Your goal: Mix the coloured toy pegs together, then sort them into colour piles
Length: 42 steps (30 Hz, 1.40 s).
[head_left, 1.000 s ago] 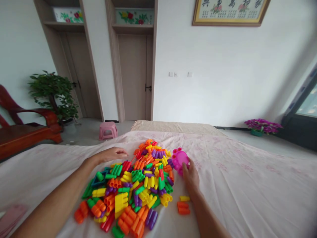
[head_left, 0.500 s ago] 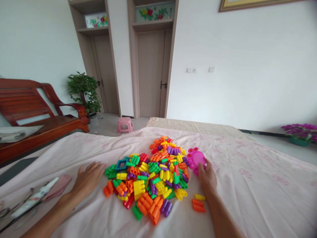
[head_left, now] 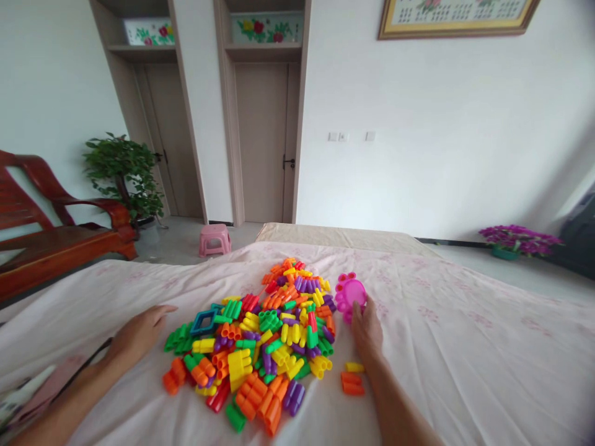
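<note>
A pile of plastic bullet-shaped building blocks, in orange, yellow, green, purple and red, lies heaped on the cloth. My left hand is to the left of the pile, apart from it, its fingers stretched out and holding nothing. Closest to it are green blocks and a teal square frame. On the pile's right side, my right hand grips the lower edge of a magenta plastic piece, a round disc edged with small round cups. A yellow block and an orange one lie beside my right wrist.
Pale floral cloth covers the surface, wrinkled in places. At lower left lie a white tube-like item, a pinkish cloth and a dark cord. Beyond stand a pink stool, a wooden bench and a potted plant.
The view has swung right, so the scene sits further left. My left hand has turned more onto its side, with its fingers closer together. My right hand still grips the magenta piece.
</note>
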{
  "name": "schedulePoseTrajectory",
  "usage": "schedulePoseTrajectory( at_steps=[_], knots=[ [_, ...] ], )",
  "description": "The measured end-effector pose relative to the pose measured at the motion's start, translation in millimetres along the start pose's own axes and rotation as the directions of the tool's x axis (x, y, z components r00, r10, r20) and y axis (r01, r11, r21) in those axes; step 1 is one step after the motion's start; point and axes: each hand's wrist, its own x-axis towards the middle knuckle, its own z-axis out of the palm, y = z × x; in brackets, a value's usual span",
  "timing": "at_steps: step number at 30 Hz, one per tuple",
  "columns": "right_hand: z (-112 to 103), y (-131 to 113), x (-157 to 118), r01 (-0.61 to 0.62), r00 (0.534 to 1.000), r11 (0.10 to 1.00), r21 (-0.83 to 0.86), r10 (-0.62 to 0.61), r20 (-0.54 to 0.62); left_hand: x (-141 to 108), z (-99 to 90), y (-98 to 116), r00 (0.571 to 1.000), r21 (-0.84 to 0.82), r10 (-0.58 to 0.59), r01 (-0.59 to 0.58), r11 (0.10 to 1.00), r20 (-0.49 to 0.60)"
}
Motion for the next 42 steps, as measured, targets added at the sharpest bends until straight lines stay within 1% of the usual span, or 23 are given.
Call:
schedulePoseTrajectory(
  at_steps=[2,3,4,6,8,11,14,15,17,19,22,24,27,29,30,31,32,33,34,36,37,39,42],
  knots=[
    [-0.8,-0.1,-0.8,-0.006,1.000,0.999,-0.031,0.006,-0.020,19.4,13.8,34.3,0.998,-0.102,0.038,-0.033,0.994,0.040],
    [-1.7,-0.7,-0.4,-0.006,1.000,0.998,-0.055,0.005,-0.025,27.9,21.3,48.8,0.995,-0.272,0.054,-0.028,0.962,0.086],
    [-2.8,-1.9,1.0,-0.004,1.000,0.996,-0.085,0.002,-0.019,35.5,28.5,60.5,0.990,-0.332,0.082,-0.038,0.943,0.119],
    [-5.0,-6.7,7.1,0.016,1.000,0.986,-0.163,-0.013,0.023,47.1,39.6,75.2,0.976,-0.432,0.141,-0.056,0.900,0.168],
    [-6.1,-15.0,17.2,0.055,0.997,0.967,-0.251,-0.039,0.067,53.9,44.6,80.0,0.960,-0.488,0.182,-0.057,0.871,0.212],
    [-3.3,-32.0,34.0,0.106,0.992,0.933,-0.345,-0.078,0.095,55.3,41.8,78.6,0.933,-0.594,0.208,0.008,0.804,0.295],
    [3.5,-49.0,42.1,0.231,0.969,0.904,-0.359,-0.181,0.169,49.7,35.6,77.5,0.927,-0.649,0.211,0.043,0.760,0.309],
    [5.5,-53.9,41.9,0.300,0.948,0.887,-0.351,-0.237,0.211,47.5,34.3,77.8,0.929,-0.665,0.209,0.051,0.745,0.307],
    [7.5,-62.3,38.0,0.435,0.890,0.840,-0.323,-0.347,0.295,44.2,33.7,78.3,0.927,-0.707,0.205,0.085,0.702,0.315],
    [6.0,-69.2,30.3,0.517,0.837,0.806,-0.289,-0.406,0.367,42.9,35.0,77.8,0.923,-0.746,0.201,0.122,0.654,0.328],
    [-2.1,-77.1,13.0,0.568,0.790,0.788,-0.237,-0.442,0.424,44.2,38.7,74.3,0.922,-0.768,0.208,0.130,0.627,0.326],
    [-9.3,-79.7,-2.3,0.614,0.746,0.765,-0.192,-0.484,0.457,46.5,42.0,70.4,0.923,-0.771,0.215,0.120,0.625,0.318],
    [-19.9,-78.8,-24.2,0.701,0.648,0.706,-0.105,-0.568,0.507,50.9,48.3,63.2,0.923,-0.784,0.230,0.108,0.611,0.307],
    [-24.7,-77.1,-29.5,0.748,0.581,0.662,-0.044,-0.622,0.525,53.3,52.3,59.0,0.922,-0.800,0.237,0.113,0.590,0.305],
    [-25.8,-77.1,-27.3,0.761,0.561,0.649,-0.013,-0.647,0.517,54.2,53.8,57.7,0.921,-0.806,0.240,0.116,0.580,0.306],
    [-25.6,-78.1,-21.5,0.762,0.559,0.648,0.012,-0.666,0.494,54.8,54.7,57.0,0.921,-0.812,0.242,0.119,0.572,0.306],
    [-23.9,-80.5,-12.3,0.749,0.580,0.662,0.025,-0.673,0.458,55.1,55.0,57.1,0.921,-0.814,0.243,0.119,0.569,0.304],
    [-20.6,-84.3,-0.4,0.722,0.624,0.692,0.022,-0.664,0.411,55.1,54.7,57.9,0.922,-0.814,0.243,0.115,0.569,0.301],
    [-15.5,-89.4,13.4,0.680,0.684,0.733,-0.002,-0.634,0.359,55.0,53.9,59.2,0.924,-0.813,0.242,0.111,0.571,0.296],
    [-0.6,-102.2,42.3,0.578,0.798,0.810,-0.098,-0.536,0.276,54.7,51.9,62.6,0.931,-0.810,0.220,0.119,0.574,0.292],
    [8.6,-109.1,55.6,0.539,0.831,0.829,-0.148,-0.494,0.257,54.6,51.2,64.3,0.933,-0.807,0.206,0.128,0.577,0.296],
    [28.8,-121.5,76.5,0.505,0.854,0.834,-0.222,-0.447,0.265,55.0,51.1,66.5,0.935,-0.796,0.179,0.147,0.587,0.305],
    [59.0,-133.4,91.8,0.529,0.835,0.811,-0.250,-0.445,0.324,56.9,54.8,65.8,0.939,-0.765,0.165,0.136,0.630,0.303]
  ],
)
